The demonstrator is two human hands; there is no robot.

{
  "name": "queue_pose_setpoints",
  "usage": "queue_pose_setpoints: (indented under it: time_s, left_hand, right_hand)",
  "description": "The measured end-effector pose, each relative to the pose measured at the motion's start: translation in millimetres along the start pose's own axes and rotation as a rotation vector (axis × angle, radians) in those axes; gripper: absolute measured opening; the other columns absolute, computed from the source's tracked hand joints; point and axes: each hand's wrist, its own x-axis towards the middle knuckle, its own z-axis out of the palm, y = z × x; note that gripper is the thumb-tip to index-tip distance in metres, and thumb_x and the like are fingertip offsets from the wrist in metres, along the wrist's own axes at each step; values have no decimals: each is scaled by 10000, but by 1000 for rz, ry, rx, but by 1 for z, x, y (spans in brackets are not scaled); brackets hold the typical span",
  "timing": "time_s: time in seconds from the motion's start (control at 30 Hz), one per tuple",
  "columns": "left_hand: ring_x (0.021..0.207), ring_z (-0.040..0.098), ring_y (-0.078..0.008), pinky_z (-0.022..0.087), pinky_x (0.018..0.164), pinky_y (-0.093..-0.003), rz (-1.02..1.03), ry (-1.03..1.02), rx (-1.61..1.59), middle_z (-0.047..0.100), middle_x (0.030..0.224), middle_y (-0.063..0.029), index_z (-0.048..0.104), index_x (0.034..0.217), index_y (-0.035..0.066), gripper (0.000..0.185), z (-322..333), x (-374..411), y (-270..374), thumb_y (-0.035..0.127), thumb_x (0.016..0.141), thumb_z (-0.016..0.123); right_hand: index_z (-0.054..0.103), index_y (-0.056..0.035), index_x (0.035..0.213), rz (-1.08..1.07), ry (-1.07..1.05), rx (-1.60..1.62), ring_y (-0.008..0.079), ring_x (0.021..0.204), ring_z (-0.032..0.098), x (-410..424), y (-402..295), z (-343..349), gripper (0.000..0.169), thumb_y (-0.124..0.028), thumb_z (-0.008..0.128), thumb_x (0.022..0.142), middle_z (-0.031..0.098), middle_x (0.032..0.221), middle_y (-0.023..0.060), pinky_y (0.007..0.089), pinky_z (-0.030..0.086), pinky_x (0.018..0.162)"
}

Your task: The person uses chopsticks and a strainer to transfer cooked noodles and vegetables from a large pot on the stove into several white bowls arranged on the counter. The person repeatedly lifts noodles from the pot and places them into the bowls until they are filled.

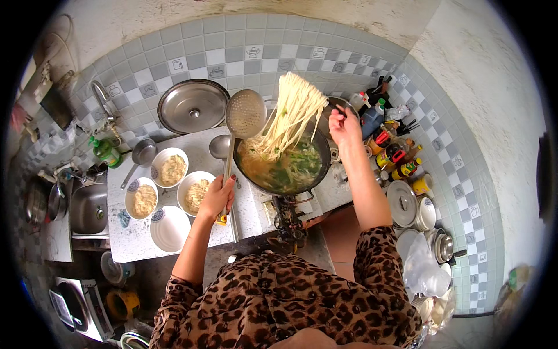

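Observation:
Closed round the handle of a perforated metal skimmer (246,114), my left hand (220,195) is left of the wok, and the skimmer's head is beside its upper left rim. My right hand (345,126) grips a dark utensil, mostly hidden, that holds a large bunch of noodles (293,114) above the wok (324,168). The noodles' lower ends hang into broth with green leaves (290,170). Left of my left hand are several white bowls with noodles in them, one of them a bowl (196,176) near my fingers. An empty bowl (171,229) stands nearest my left forearm.
A metal ladle (219,146) lies beside the wok, and a saucepan (144,152) stands behind the bowls. A large lid (194,107) leans on the tiles. At left are a soap bottle (106,152) and a sink (89,207); at right stand sauce bottles (390,156) and a pot lid (401,203).

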Motion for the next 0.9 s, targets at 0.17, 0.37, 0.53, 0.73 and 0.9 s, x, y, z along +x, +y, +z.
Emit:
queue_pose_setpoints:
  time_s: [0.17, 0.37, 0.53, 0.73, 0.9]
  left_hand:
    - [385, 406, -102, 339, 366, -272, -23, -46, -22, 444, 573, -6, 434, 868, 51, 275, 10, 15, -6, 290, 991, 489]
    - [411, 395, -96, 315, 363, -259, -103, -63, -85, 405, 596, 9, 436, 877, 82, 226, 13, 25, -13, 267, 1005, 448]
    - [419, 373, -83, 288, 367, -248, -241, -167, -386, 393, 600, 18, 437, 889, 79, 222, 14, 25, -6, 273, 990, 477]
    - [420, 335, -55, 242, 364, -222, -386, -325, -712, 374, 599, 37, 461, 908, 79, 200, 13, 19, 10, 257, 999, 457]
    - [423, 319, -37, 232, 359, -204, -439, -437, -851, 360, 602, 51, 478, 905, 78, 205, 12, 9, 24, 250, 1009, 439]
  right_hand:
    - [514, 14, 1000, -45, -133, -86, 111, 521, 447, 5, -42, 42, 404, -325, 300, 1042, 538, 768, 128, 227, 311, 392]
    - [482, 56, 1025, -184, -145, -44, 128, 529, 470, -7, -76, 125, 406, -291, 270, 1042, 561, 826, 180, 239, 337, 402]
    - [460, 78, 1031, -251, -247, -36, 136, 547, 488, -4, -92, 173, 377, -249, 271, 1037, 555, 875, 214, 236, 358, 413]
    - [481, 69, 1001, -159, -184, -6, 133, 528, 490, 22, -60, 145, 352, -232, 302, 1026, 560, 822, 190, 234, 370, 410]
    - [503, 3, 818, 55, -103, -99, 107, 415, 401, 57, 6, 43, 264, -192, 409, 969, 489, 587, 28, 242, 298, 352]
